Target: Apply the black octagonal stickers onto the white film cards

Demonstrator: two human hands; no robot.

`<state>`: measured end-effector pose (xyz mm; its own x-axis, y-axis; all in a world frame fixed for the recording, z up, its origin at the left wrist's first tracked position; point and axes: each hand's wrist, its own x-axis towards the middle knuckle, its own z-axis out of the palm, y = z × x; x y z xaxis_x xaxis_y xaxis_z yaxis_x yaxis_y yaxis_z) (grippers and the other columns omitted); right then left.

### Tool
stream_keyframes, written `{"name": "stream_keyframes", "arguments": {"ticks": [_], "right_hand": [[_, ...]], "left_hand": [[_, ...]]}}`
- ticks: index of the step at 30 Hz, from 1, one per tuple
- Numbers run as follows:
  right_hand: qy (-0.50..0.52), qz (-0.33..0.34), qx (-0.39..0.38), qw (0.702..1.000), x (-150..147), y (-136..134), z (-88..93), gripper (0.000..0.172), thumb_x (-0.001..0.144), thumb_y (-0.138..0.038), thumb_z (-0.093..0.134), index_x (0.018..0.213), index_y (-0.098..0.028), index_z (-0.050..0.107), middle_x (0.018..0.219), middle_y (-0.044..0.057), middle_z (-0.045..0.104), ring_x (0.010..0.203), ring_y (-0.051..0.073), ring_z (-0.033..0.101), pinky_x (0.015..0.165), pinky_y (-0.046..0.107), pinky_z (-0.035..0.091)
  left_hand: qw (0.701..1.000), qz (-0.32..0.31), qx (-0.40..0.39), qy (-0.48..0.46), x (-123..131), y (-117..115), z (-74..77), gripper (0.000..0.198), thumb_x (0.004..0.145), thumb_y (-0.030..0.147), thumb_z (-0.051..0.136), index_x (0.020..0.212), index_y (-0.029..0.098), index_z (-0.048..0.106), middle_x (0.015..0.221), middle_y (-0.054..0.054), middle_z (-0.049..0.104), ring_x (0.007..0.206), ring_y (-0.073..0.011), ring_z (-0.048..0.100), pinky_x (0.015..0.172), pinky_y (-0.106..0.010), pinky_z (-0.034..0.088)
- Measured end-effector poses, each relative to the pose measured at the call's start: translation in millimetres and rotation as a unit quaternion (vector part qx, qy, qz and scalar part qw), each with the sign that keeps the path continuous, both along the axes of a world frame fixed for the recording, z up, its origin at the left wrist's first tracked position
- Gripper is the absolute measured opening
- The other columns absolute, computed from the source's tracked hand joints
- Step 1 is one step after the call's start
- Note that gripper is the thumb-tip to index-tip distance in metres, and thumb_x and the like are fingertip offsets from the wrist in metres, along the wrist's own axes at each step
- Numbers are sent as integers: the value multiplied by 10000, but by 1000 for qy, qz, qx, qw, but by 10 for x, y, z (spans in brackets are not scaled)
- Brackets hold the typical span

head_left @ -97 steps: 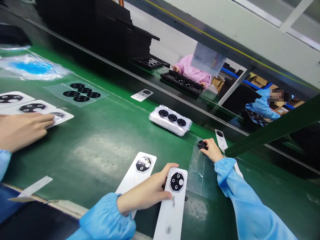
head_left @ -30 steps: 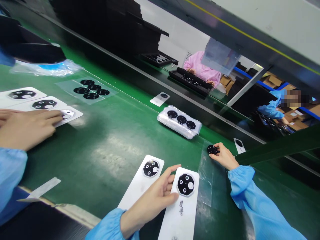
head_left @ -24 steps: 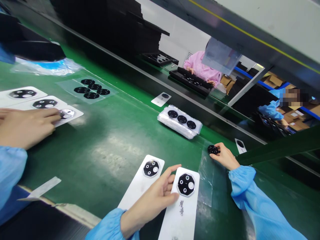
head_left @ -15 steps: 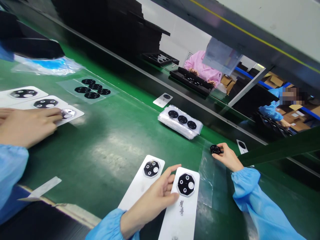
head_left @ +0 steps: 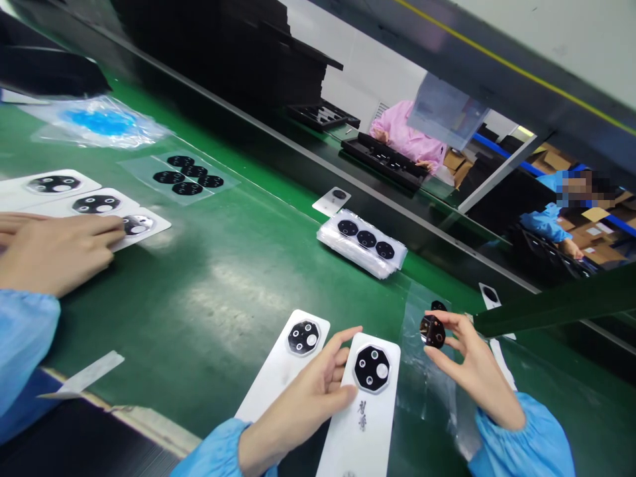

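Observation:
My left hand (head_left: 308, 391) grips the left edge of a white phone back cover (head_left: 355, 440), its thumb resting on top. The cover carries a black camera lens plate (head_left: 371, 368) with rings, and dark lettering below. Between thumb and fingertips, my right hand (head_left: 472, 361) pinches a shiny black lens cover (head_left: 432, 331), held up and tilted to the right of the phone cover. Under and behind it lies clear plastic film (head_left: 420, 377), with another black lens cover (head_left: 439, 305) at its far end. A second white phone back cover (head_left: 271, 377) lies left of my left hand.
At left, a co-worker's hand (head_left: 59, 255) rests on white phone covers (head_left: 82, 218). Black lens covers lie on a film sheet (head_left: 218, 187). A bagged stack (head_left: 360, 255) stands mid-bench. A green beam (head_left: 556, 301) crosses at right. Two people work beyond the bench.
My right hand has come nearer to me with the lens cover, which is turned so its face reflects. My left hand and the phone cover stay nearly in place.

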<state>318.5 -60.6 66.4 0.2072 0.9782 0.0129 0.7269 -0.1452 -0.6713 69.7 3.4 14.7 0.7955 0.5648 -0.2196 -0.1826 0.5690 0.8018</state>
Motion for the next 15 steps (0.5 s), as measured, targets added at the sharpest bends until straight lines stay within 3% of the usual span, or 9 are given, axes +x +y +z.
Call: {"name": "stream_keyframes", "arguments": {"ticks": [6, 15], "right_hand": [[-5, 0, -4, 1000, -28, -126, -39, 359, 828, -308, 579, 1147, -252, 423, 1266, 85, 521, 1117, 240, 554, 923, 405, 516], [-40, 8, -1, 999, -11, -157, -71, 348, 810, -287, 581, 1140, -260, 475, 1256, 75, 491, 1046, 233, 584, 812, 349, 567]], "left_hand": [[1000, 8, 3, -7, 10, -20, -34, 671, 731, 165, 599, 1325, 264, 303, 1215, -87, 544, 990, -228, 607, 827, -373, 464], [997, 15, 75, 16, 3, -43, -114, 636, 812, 209, 568, 1366, 289, 267, 1223, -83, 527, 994, -216, 591, 865, -387, 460]]}}
